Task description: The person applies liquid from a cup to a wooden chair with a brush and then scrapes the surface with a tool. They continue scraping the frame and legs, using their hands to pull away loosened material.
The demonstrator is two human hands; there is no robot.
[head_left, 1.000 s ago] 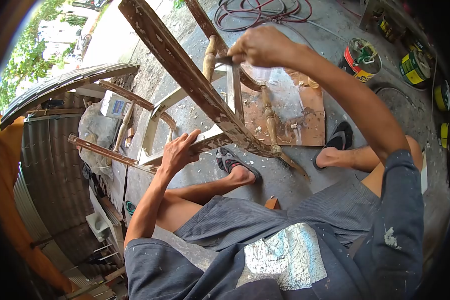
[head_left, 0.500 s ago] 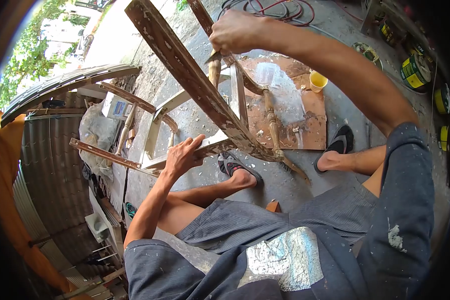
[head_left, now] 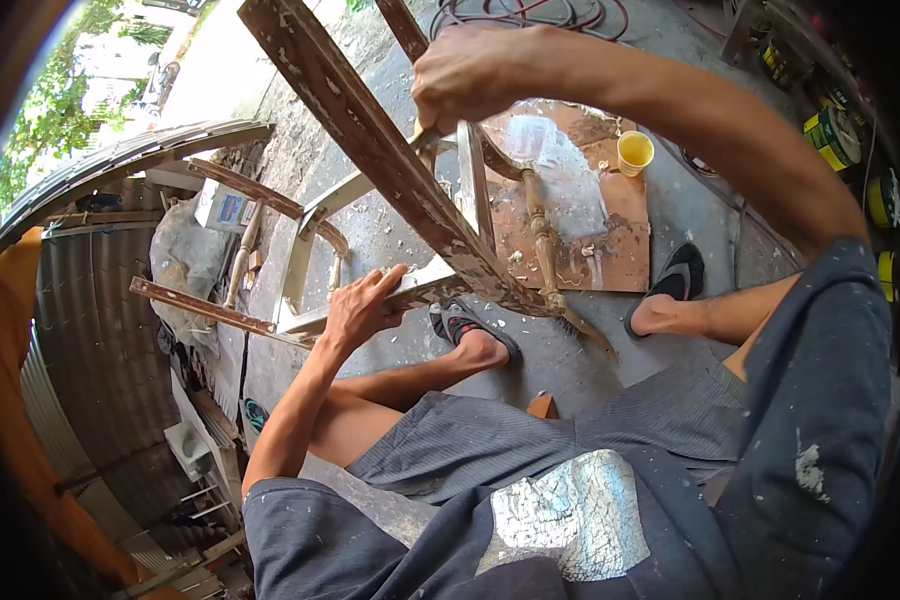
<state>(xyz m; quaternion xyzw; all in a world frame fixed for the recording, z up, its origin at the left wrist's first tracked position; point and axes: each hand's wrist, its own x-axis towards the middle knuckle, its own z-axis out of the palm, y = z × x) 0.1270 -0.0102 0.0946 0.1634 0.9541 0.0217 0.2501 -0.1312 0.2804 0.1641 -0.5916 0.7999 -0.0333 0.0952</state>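
Observation:
A wooden chair frame point(head_left: 345, 105) with flaking brown and white paint lies tilted in front of me. My left hand point(head_left: 362, 305) is wrapped round its pale lower rail. Up at the top, my right hand point(head_left: 462, 80) is closed in a fist round a tool whose blade tip barely shows below it, against a turned spindle behind the long leg. Most of that tool is hidden by my fingers. A wire brush point(head_left: 580, 330) with a wooden handle lies on the floor by the frame's near end.
A stained brown board point(head_left: 620, 240) lies on the concrete beyond the frame, with a yellow cup point(head_left: 635, 152) on it. Paint cans point(head_left: 832, 138) line the right side. Coiled hoses point(head_left: 570, 15) lie at the top. My feet are either side of the brush; corrugated sheets point(head_left: 100, 340) stand left.
My right hand has moved slightly down along the spindle, and less of its tool shows. My left hand keeps its hold on the rail. The whole view has shifted slightly.

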